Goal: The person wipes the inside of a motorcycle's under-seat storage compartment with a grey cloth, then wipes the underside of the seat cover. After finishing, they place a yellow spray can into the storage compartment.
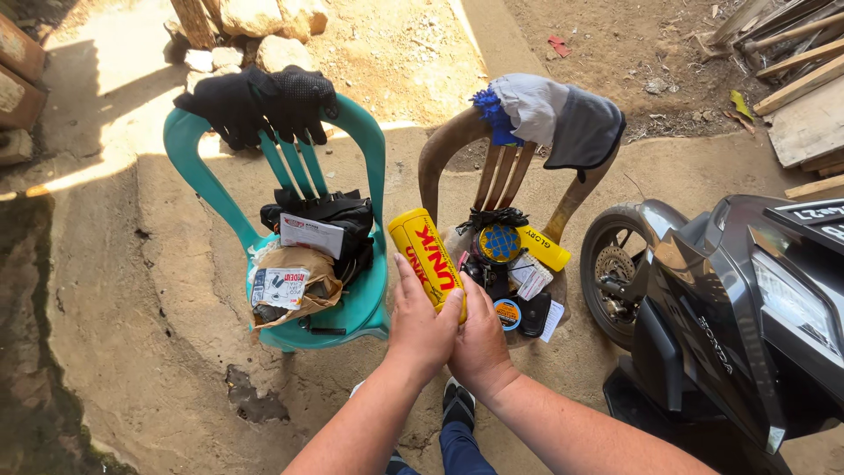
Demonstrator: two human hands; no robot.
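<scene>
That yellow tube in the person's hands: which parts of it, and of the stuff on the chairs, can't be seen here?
Head view:
- yellow tube: its lower end is covered by the left hand and right hand.
- brown chair: its seat is buried under small items.
- teal chair: the contents of the paper bag are hidden.
- motor scooter: cut by the right edge.

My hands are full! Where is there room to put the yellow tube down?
Both chair seats are crowded: bags and packets fill the green chair, small tins and tubes the brown chair. Bare concrete floor lies left of the green chair, and near the feet between chairs and motorbike.
</scene>
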